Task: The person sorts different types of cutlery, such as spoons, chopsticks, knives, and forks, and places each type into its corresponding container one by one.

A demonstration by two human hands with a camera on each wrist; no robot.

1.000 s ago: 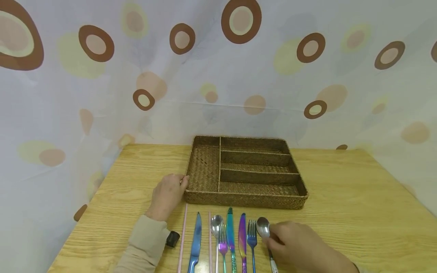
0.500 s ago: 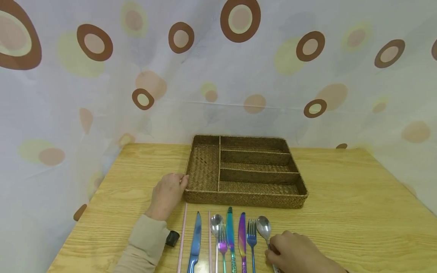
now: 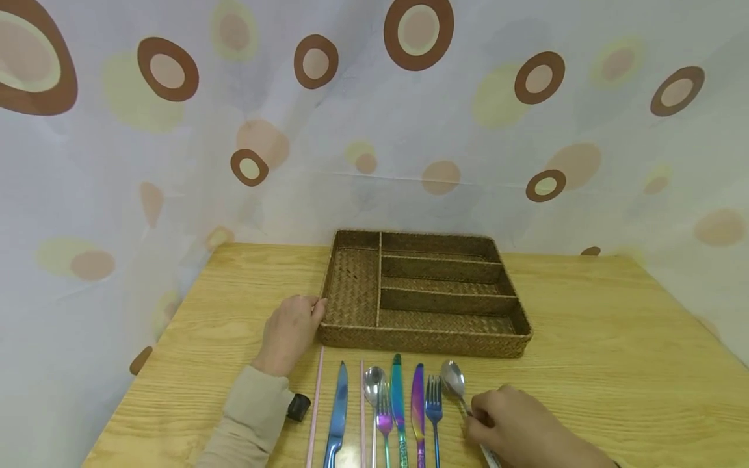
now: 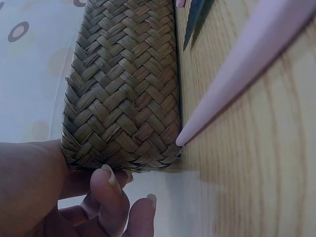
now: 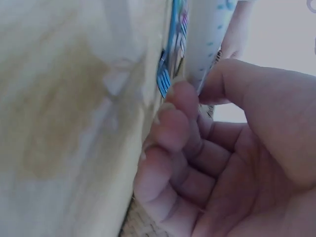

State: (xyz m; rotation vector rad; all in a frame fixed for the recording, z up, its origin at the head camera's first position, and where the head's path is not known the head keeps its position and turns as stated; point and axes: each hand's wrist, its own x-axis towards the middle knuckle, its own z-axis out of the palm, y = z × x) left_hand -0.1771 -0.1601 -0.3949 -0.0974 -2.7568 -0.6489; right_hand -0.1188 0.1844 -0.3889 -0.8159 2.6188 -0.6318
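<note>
My left hand [image 3: 289, 331] grips the left wall of a woven divided cutlery tray [image 3: 427, 339] near its front corner. In the left wrist view, curled fingers [image 4: 109, 197] lie against the weave; the thumb's tip is hidden past the rim. My right hand [image 3: 521, 426] pinches a metal spoon [image 3: 452, 377] by its handle, bowl pointing away from me. The right wrist view shows the thumb and forefinger on that white, blue-patterned handle [image 5: 210, 39]. A blue fork [image 3: 433, 403] lies just left of the spoon. The visible tray compartments hold nothing.
In front of the tray lie a purple knife [image 3: 418, 403], a teal knife [image 3: 397, 396], a pink-purple fork [image 3: 384, 416], another spoon [image 3: 374, 383], a blue knife [image 3: 337, 416] and pink chopsticks [image 3: 315, 409]. A patterned curtain [image 3: 374, 130] surrounds the wooden table [image 3: 597, 338].
My right hand has slid back from near the spoon's bowl along its handle, then risen a little. The spoon now slants more, its bowl slightly farther forward. My left hand stays on the tray.
</note>
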